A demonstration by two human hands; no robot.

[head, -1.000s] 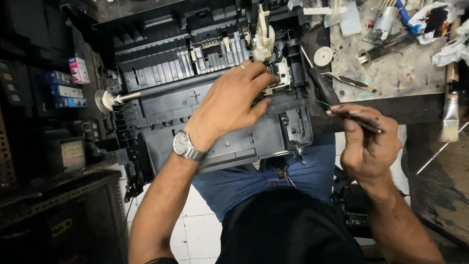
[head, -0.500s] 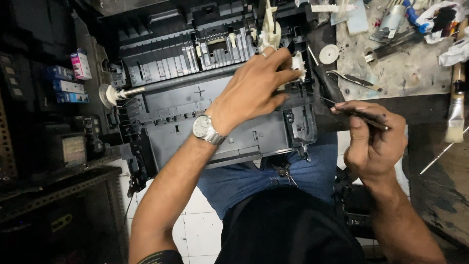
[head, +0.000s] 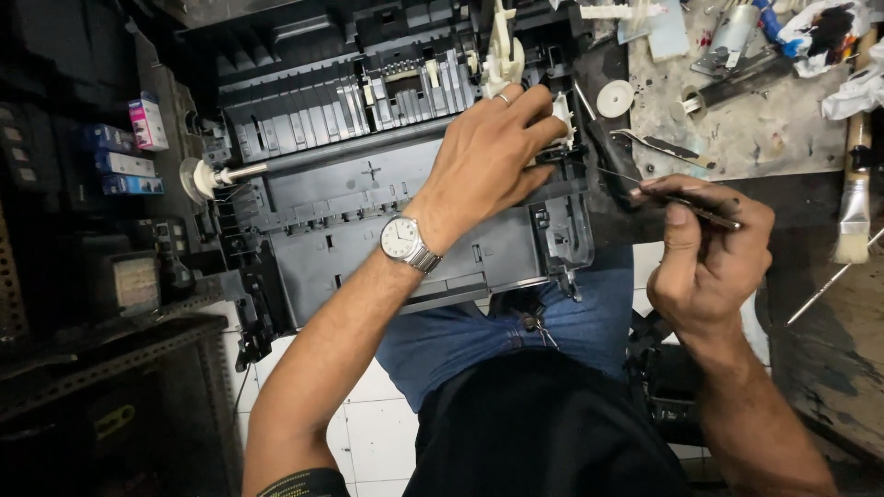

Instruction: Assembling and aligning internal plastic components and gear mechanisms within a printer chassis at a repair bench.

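The printer frame [head: 396, 193], a dark grey plastic chassis stripped of its covers, lies across the person's lap and against the edge of the surface [head: 737, 138], its ribbed paper path facing up. The left hand [head: 493, 152] reaches over it from below, palm down, its fingers [head: 539, 101] bent and drawn close together onto a small white part [head: 564, 115] at the frame's right end; whether they pinch it or only press on it, I cannot tell. A ring sits on one finger and a watch [head: 402, 239] on the wrist. The right hand [head: 704, 253] hovers just right of the frame, thumb and fingers pressed together around a thin metal tool [head: 681, 198] whose fine tip points left toward the white part. A white shaft [head: 226, 175] with a round end sticks out at the frame's left side, and a white lever [head: 502, 46] stands up at its top. On the stained surface beyond lie a white disc [head: 615, 97], a brush [head: 856, 184] and crumpled rags [head: 838, 46]. Small coloured boxes [head: 129, 152] are stacked at the left.
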